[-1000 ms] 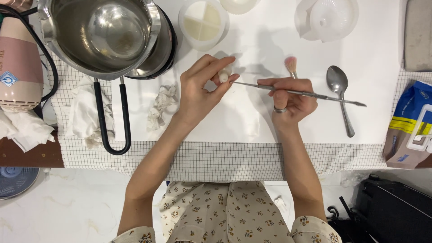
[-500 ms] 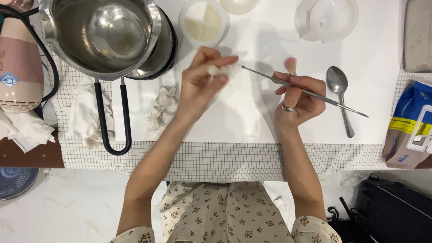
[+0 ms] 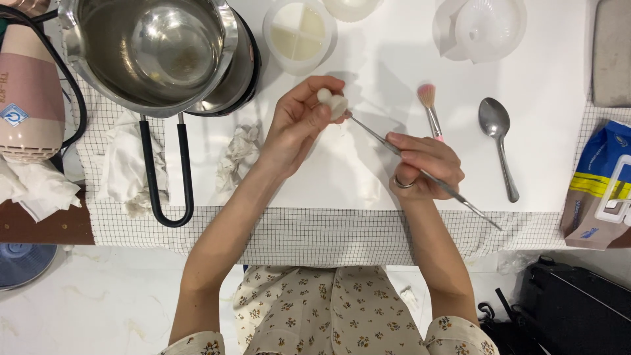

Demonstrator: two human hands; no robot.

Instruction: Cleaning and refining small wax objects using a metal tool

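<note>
Home craft table, steel pot [image 3: 158,46], moulds [image 3: 299,33] (white), brush [image 3: 428,105]

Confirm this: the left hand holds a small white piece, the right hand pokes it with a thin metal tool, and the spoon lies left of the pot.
Not quite. In the head view the spoon lies right of the right hand, far from the pot. The left hand does hold the small white piece, the thin metal tool at it.

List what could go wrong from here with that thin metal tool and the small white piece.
The left hand pinches the small white piece in its fingers while the right hand aims the thin metal tool at it; a slip could jab a fingertip or gouge the piece. The piece is held above the table, so too much pressure might knock it loose. The tool's rear end overhangs the table edge and might snag.
</note>
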